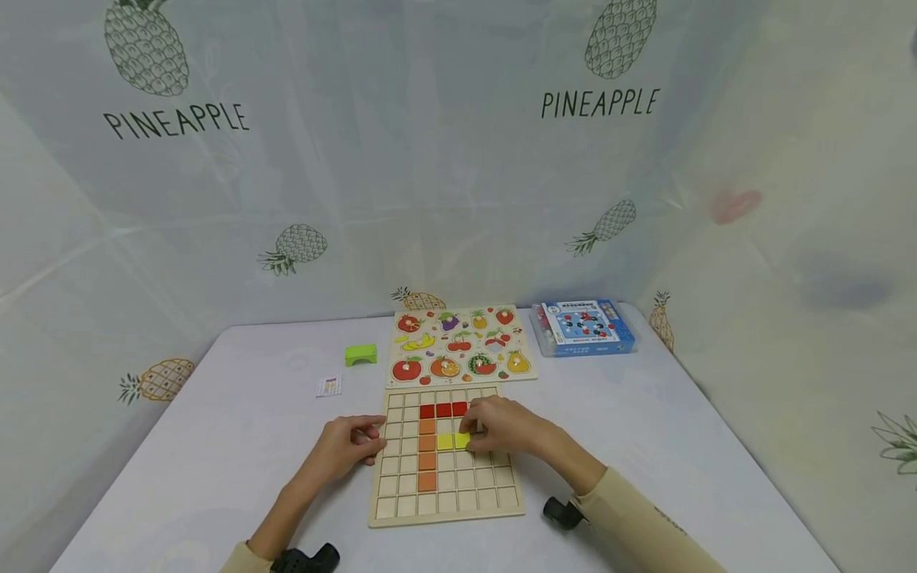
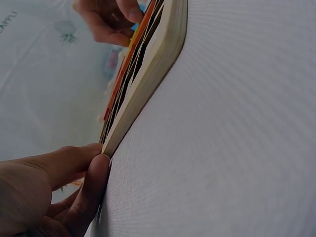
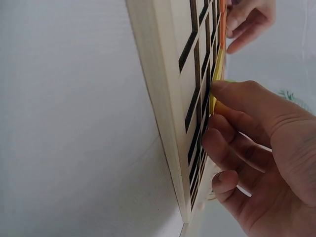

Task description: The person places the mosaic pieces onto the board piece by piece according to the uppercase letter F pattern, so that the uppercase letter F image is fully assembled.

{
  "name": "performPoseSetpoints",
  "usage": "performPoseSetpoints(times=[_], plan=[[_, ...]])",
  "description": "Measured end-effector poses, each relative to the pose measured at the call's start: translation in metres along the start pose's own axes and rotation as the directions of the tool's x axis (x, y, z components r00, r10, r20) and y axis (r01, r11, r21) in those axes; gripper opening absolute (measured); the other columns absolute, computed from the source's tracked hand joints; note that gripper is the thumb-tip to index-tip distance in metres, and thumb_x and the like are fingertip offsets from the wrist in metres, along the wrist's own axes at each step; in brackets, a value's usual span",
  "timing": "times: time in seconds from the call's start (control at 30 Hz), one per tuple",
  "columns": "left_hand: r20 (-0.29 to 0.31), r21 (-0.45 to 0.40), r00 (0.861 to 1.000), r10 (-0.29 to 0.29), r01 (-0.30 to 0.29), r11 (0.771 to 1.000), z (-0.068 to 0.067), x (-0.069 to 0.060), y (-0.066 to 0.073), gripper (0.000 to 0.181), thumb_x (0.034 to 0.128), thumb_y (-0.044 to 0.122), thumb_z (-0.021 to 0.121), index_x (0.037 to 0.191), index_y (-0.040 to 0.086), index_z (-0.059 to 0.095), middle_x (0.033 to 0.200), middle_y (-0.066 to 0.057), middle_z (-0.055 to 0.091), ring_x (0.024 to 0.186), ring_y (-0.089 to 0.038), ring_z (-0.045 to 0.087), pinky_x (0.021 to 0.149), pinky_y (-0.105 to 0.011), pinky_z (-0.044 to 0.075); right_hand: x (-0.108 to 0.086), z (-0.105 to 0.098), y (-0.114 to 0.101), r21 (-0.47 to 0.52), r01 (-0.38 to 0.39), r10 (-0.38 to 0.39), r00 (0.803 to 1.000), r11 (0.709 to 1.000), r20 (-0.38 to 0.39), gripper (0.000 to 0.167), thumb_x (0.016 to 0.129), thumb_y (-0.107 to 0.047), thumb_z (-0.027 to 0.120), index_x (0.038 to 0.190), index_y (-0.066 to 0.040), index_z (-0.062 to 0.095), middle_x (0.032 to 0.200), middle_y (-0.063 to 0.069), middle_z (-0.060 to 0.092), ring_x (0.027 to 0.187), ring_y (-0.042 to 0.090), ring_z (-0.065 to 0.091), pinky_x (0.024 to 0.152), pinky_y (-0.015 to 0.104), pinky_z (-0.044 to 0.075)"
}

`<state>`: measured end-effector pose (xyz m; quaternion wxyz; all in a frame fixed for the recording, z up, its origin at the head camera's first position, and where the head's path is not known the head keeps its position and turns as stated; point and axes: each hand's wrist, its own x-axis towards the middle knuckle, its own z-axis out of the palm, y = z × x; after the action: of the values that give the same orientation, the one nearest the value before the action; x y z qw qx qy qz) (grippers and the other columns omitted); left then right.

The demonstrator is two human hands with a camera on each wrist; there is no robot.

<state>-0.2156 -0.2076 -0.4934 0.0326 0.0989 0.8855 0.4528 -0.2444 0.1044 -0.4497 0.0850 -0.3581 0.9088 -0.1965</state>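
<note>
A wooden grid board [image 1: 447, 517] with square cells lies on the table. My left hand [image 1: 347, 442] is at its left edge, thumb and index finger pinching the rim in the left wrist view. Over the board's right half, my right hand [image 1: 501, 426] pinches a yellow square tile [image 1: 462, 440] at a cell; its fingers partly cover it. Another yellow tile [image 1: 445, 442] sits just left of that one. Several orange tiles [image 1: 427, 461] form a column, and red tiles [image 1: 443, 410] run in a row above. The right end of the red row is partly hidden by my hand.
Behind the grid board lies a fruit-picture puzzle board [image 1: 462, 346]. A blue-and-white box [image 1: 587, 328] stands at the back right. To the left are a green arch block [image 1: 360, 354] and a small printed card [image 1: 329, 387]. A pineapple-print curtain hangs behind the white table [image 1: 609, 446].
</note>
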Motion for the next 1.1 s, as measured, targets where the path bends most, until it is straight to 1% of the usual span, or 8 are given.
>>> performPoseSetpoints(times=[0.17, 0.33, 0.6, 0.77, 0.87, 0.93, 1.03, 1.1], plan=[[0.014, 0.008, 1.0, 0.016, -0.016, 1.0, -0.001, 0.0, 0.001, 0.043, 0.0843, 0.011, 0.076, 0.124, -0.001, 0.065, 0.086, -0.004, 0.064, 0.058, -0.01, 0.063, 0.056, -0.021, 0.053, -0.004, 0.001, 0.001, -0.042, 0.028, -0.029, 0.999, 0.999, -0.021, 0.019, 0.085, -0.024, 0.076, 0.102, -0.015, 0.076, 0.092, -0.005, 0.065, 0.079, 0.009, 0.057, 0.069, 0.017, 0.048], [0.026, 0.02, 0.999, 0.046, -0.047, 0.999, -0.002, -0.001, 0.001, 0.042, 0.085, 0.011, 0.075, 0.124, -0.002, 0.065, 0.086, -0.004, 0.066, 0.057, -0.011, 0.066, 0.058, -0.02, 0.053, -0.015, -0.001, 0.008, -0.071, 0.022, -0.025, 0.999, 0.997, -0.038, 0.019, 0.087, -0.026, 0.073, 0.103, -0.017, 0.076, 0.094, -0.007, 0.065, 0.078, 0.006, 0.054, 0.069, 0.017, 0.047], [0.017, 0.038, 0.998, 0.054, -0.055, 0.998, -0.002, -0.002, 0.003, 0.042, 0.0854, 0.012, 0.075, 0.124, -0.002, 0.065, 0.086, -0.004, 0.065, 0.056, -0.011, 0.065, 0.058, -0.019, 0.051, -0.04, -0.014, 0.027, -0.055, -0.025, 0.021, 0.997, 0.998, -0.08, 0.019, 0.088, -0.027, 0.073, 0.104, -0.016, 0.076, 0.093, -0.007, 0.065, 0.072, 0.003, 0.051, 0.063, 0.017, 0.044], [0.017, 0.051, 0.998, 0.066, -0.067, 0.996, -0.004, -0.002, 0.004, 0.041, 0.0852, 0.011, 0.075, 0.122, -0.004, 0.065, 0.086, -0.004, 0.065, 0.056, -0.01, 0.064, 0.054, -0.021, 0.053, -0.054, -0.02, 0.043, -0.042, -0.073, 0.069, 0.992, 0.996, -0.107, 0.02, 0.088, -0.026, 0.072, 0.105, -0.016, 0.076, 0.091, -0.008, 0.064, 0.07, 0.001, 0.051, 0.063, 0.017, 0.045], [0.006, 0.105, 0.997, 0.079, -0.079, 0.991, -0.006, -0.003, 0.004, 0.039, 0.0844, 0.014, 0.076, 0.119, -0.002, 0.067, 0.085, -0.002, 0.066, 0.059, -0.005, 0.061, 0.054, -0.02, 0.051, -0.06, -0.02, 0.052, -0.04, -0.104, 0.098, 0.988, 0.994, -0.121, 0.019, 0.089, -0.027, 0.071, 0.104, -0.017, 0.076, 0.09, -0.01, 0.064, 0.07, 0.0, 0.051, 0.063, 0.017, 0.045], [-0.012, 0.159, 0.996, 0.087, -0.084, 0.984, -0.007, -0.003, 0.004, 0.038, 0.0832, 0.015, 0.078, 0.116, -0.001, 0.069, 0.083, 0.0, 0.067, 0.062, -0.002, 0.059, 0.056, -0.019, 0.05, -0.064, -0.019, 0.056, -0.047, -0.12, 0.113, 0.984, 0.992, -0.14, 0.019, 0.089, -0.027, 0.071, 0.104, -0.016, 0.076, 0.09, -0.01, 0.064, 0.07, 0.0, 0.05, 0.063, 0.017, 0.045], [-0.067, 0.255, 0.994, 0.092, -0.072, 0.964, -0.01, -0.005, 0.004, 0.035, 0.0819, 0.017, 0.079, 0.113, 0.003, 0.072, 0.083, 0.003, 0.067, 0.066, -0.001, 0.058, 0.06, -0.018, 0.049, -0.067, -0.02, 0.061, -0.063, -0.162, 0.148, 0.972, 0.985, -0.18, 0.019, 0.088, -0.026, 0.072, 0.103, -0.015, 0.075, 0.089, -0.01, 0.064, 0.069, 0.001, 0.05, 0.062, 0.018, 0.044], [-0.112, 0.326, 0.988, 0.101, -0.06, 0.944, -0.013, -0.006, 0.004, 0.034, 0.0819, 0.018, 0.079, 0.112, 0.004, 0.073, 0.084, 0.002, 0.068, 0.067, -0.002, 0.059, 0.061, -0.018, 0.049, -0.069, -0.021, 0.063, -0.075, -0.191, 0.172, 0.962, 0.979, -0.21, 0.02, 0.088, -0.026, 0.073, 0.103, -0.014, 0.075, 0.089, -0.008, 0.065, 0.068, 0.001, 0.05, 0.061, 0.019, 0.044]])
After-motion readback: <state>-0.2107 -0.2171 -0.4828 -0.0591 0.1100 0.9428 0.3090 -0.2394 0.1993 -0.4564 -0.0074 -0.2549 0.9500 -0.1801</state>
